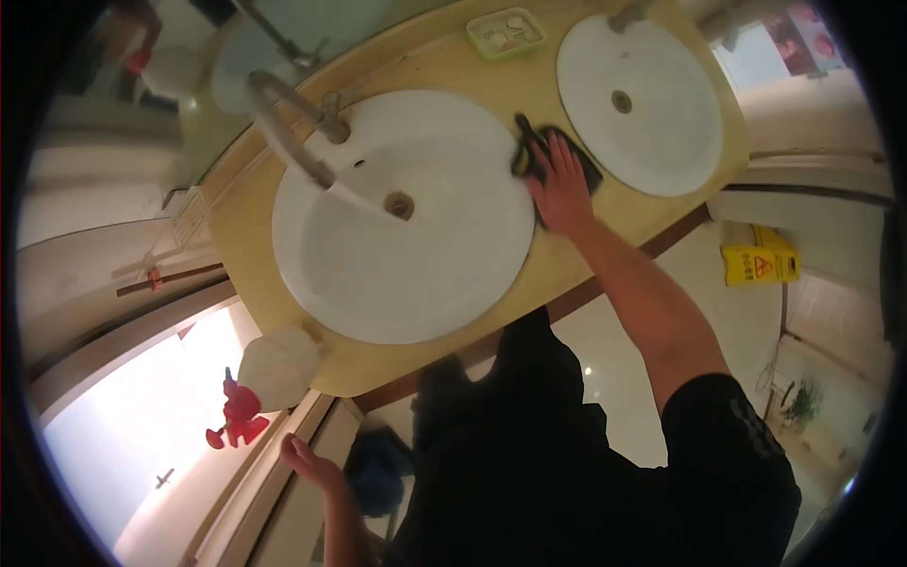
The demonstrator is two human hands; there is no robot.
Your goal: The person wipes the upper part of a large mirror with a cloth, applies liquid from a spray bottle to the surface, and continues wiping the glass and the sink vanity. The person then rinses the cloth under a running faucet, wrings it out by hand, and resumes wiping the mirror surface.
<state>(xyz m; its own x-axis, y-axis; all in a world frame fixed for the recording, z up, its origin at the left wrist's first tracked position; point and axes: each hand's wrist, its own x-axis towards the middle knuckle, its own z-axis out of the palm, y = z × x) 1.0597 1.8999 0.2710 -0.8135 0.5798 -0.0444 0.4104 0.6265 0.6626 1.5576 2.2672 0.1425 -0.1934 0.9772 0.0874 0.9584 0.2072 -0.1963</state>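
Note:
My right hand (564, 189) is pressed on a dark, bunched cloth (588, 168) on the yellowish counter, its fingers stretched over the fabric. Cloth and hand are between two white basins, at the right rim of the larger basin (435, 274). Low on the left, my left hand (312, 463) hangs in the air, fingers loosely bent, with nothing visible in it. Nearest to it is a white spray bottle (279, 367) with a red trigger head, at the counter's left front corner. The hand does not touch it.
A curved metal faucet (293, 132) reaches over the larger basin; a pale streak leads from its tip toward the drain. The smaller basin (652, 113) is at the right. A soap dish (506, 34) sits at the back, and a yellow floor sign (760, 263) stands on the right.

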